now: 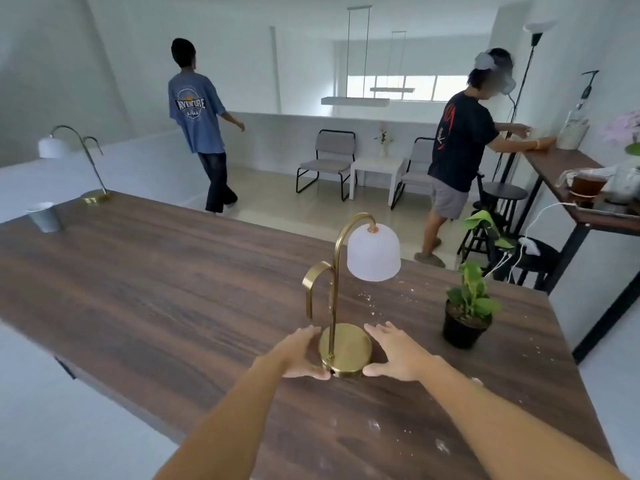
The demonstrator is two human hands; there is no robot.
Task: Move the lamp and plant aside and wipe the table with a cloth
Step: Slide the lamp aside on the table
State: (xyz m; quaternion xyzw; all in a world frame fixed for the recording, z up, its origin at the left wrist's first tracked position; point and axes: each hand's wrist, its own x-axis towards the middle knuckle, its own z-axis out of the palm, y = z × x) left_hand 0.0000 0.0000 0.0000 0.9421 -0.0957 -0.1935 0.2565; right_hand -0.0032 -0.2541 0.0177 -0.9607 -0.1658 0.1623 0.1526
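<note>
1. Dark wood table point(145, 306), long, filling most of the view from the near edge back to the far left corner; pale crumbs and dusty smears scattered along the right part, thickest behind the lamp base and toward the near right corner.
2. Brass lamp point(341, 299) standing upright a little right of the middle of the tabletop, nearer the near edge than the far one: round gold base, thin curved stem, a smaller brass hook loop beside the stem, frosted white dome shade point(374, 252) hanging over the far side.
3. Potted plant point(467, 311), green leaves in a black pot, upright near the right edge, to the right of the lamp and apart from it.
4. Left hand point(300, 353) at the left rim of the lamp base, fingers curved and slightly spread, thumb tip touching the near side of the base.
5. Right hand point(394, 355) at the right rim of the base, fingers loosely spread, thumb against the near side; base cupped between both hands, resting on the table.
6. Second brass lamp point(78, 161) with white shade at the far left corner.
7. Grey metal cup point(45, 216) near the far left edge, just in front of that second lamp.
</note>
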